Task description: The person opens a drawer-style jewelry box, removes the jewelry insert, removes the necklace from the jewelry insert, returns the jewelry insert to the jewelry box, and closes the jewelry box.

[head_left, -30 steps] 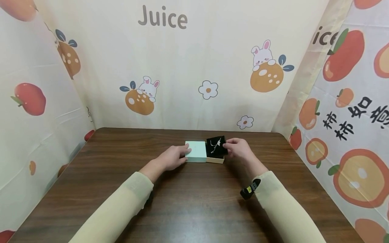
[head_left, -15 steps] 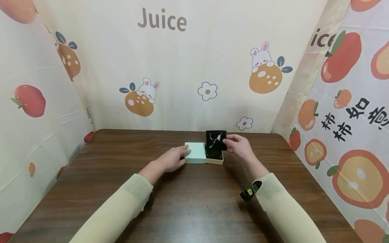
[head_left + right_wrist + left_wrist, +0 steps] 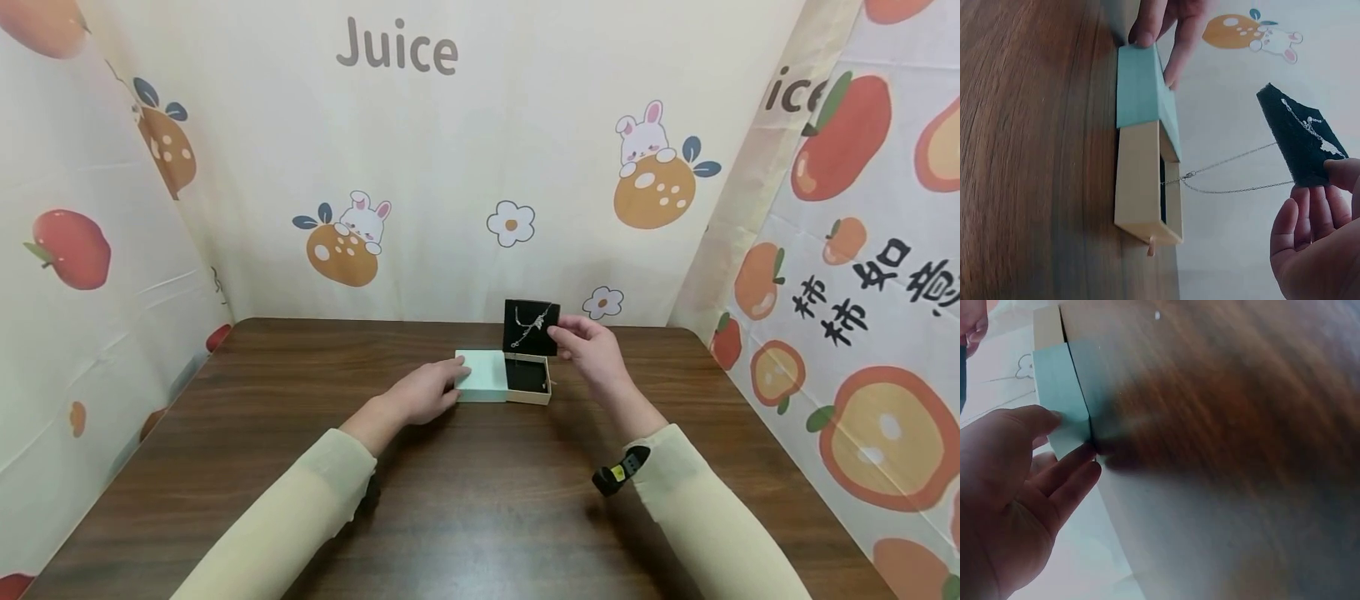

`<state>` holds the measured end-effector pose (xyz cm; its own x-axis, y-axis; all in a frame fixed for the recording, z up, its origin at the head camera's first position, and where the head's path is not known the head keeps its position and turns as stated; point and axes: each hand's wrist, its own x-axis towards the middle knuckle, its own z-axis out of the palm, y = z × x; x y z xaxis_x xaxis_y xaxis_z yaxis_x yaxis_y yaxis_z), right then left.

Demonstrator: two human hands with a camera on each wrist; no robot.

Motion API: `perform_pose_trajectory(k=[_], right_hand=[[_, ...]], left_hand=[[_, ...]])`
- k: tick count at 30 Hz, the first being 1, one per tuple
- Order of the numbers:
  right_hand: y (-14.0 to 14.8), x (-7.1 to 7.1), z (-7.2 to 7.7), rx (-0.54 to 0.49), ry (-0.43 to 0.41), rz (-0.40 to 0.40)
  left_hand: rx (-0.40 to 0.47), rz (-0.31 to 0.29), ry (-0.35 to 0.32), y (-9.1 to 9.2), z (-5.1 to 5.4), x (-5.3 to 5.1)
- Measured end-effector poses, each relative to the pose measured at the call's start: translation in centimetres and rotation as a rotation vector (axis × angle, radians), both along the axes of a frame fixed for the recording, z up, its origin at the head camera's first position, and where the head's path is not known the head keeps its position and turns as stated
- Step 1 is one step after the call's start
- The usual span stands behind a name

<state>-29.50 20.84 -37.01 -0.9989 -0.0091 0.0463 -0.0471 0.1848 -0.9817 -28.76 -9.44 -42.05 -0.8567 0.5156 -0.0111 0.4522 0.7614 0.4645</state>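
A mint-green jewelry box (image 3: 482, 377) sits near the table's back, its cream drawer (image 3: 1138, 181) slid out to the right. My left hand (image 3: 423, 392) grips the box's left end, thumb on the near side and fingers on top. Above the drawer, my right hand (image 3: 597, 354) pinches a black foam pad (image 3: 536, 342) by its right edge, the pad tilted up. A silver necklace (image 3: 534, 323) with a small pendant lies across the pad's face. In the right wrist view, its thin chain (image 3: 1190, 175) hangs from behind the pad down into the drawer, where black lining shows.
The dark wooden table (image 3: 442, 500) stretches in front of the box. A printed curtain (image 3: 450, 167) hangs behind its back edge, and more printed cloth (image 3: 825, 333) stands at the right. A small tab (image 3: 1151, 247) sticks out from the drawer's front.
My right hand has lifted the black foam pad with the necklace up and away from the drawer, uncovering its inside. My left hand has stayed on the jewelry box.
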Motion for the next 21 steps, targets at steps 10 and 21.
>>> perform_pose_trajectory(k=[10, 21], right_hand=[[-1.5, 1.1, 1.0, -0.032, 0.044, 0.038], [-2.8, 2.2, 2.1, -0.061, 0.080, 0.095]], left_hand=[[0.024, -0.005, 0.032, -0.2, -0.6, 0.0], [0.127, 0.080, 0.074, -0.5, 0.5, 0.2]])
